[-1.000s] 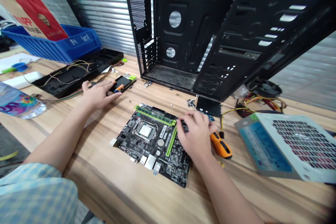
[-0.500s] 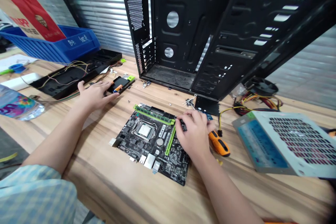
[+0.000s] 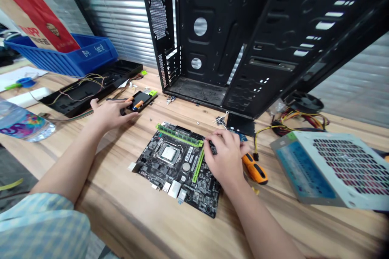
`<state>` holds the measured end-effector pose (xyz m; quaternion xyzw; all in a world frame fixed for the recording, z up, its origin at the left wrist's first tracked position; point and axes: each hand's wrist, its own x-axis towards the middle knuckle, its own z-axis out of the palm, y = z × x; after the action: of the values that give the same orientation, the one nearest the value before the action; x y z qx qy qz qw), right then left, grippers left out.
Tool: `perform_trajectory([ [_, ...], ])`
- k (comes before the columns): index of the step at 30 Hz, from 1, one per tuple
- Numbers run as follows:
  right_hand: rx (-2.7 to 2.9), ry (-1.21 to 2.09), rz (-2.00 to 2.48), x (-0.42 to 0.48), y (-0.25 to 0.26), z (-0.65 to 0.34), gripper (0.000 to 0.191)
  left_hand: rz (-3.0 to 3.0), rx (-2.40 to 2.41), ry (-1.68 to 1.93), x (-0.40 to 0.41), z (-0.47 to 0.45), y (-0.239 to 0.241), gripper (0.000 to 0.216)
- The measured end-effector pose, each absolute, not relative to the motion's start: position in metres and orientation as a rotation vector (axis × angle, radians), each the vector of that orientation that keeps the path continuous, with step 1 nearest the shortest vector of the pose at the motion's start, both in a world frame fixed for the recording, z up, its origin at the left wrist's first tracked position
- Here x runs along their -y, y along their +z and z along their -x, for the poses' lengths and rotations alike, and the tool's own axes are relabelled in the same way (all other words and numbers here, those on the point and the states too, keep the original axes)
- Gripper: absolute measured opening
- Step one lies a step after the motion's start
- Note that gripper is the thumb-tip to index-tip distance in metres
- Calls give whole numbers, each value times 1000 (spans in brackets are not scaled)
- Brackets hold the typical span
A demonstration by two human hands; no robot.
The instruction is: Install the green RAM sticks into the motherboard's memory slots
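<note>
A black motherboard (image 3: 182,178) lies flat on the wooden table. It carries a bare processor (image 3: 169,152) in its socket, a green-edged memory stick (image 3: 179,133) along its far side and a green expansion slot (image 3: 198,166). My right hand (image 3: 225,153) is closed on the board's far right corner, thumb and fingertips bent close to the end of the memory stick. Off to the left, my left hand (image 3: 112,115) has its fingers spread beside a small black case (image 3: 144,99) with orange-handled pieces on it. Its fingertips touch or hover at the case's near edge.
A black computer case (image 3: 206,64) stands open behind the board. To the right are an orange-black screwdriver (image 3: 255,168), a power supply (image 3: 310,166) and cables (image 3: 310,118). A blue bin (image 3: 91,54), a black panel (image 3: 68,99) and a water bottle (image 3: 24,123) stand left.
The view has tilted slightly, so everything sits a little lower. My left fingers have shifted slightly beside the small case. My right hand stays at the motherboard's corner.
</note>
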<state>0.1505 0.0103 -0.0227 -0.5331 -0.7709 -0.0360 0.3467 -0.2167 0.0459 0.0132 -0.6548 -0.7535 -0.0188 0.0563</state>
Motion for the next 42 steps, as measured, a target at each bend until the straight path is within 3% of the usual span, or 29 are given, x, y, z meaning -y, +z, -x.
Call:
perform_trajectory([
  [21, 1972, -65, 1384, -11, -23, -149, 14, 1960, 2246, -75, -45, 237, 14, 46],
  [42, 1969, -156, 1324, -8, -25, -150, 16, 1995, 2170, -192, -47, 246, 1, 47],
])
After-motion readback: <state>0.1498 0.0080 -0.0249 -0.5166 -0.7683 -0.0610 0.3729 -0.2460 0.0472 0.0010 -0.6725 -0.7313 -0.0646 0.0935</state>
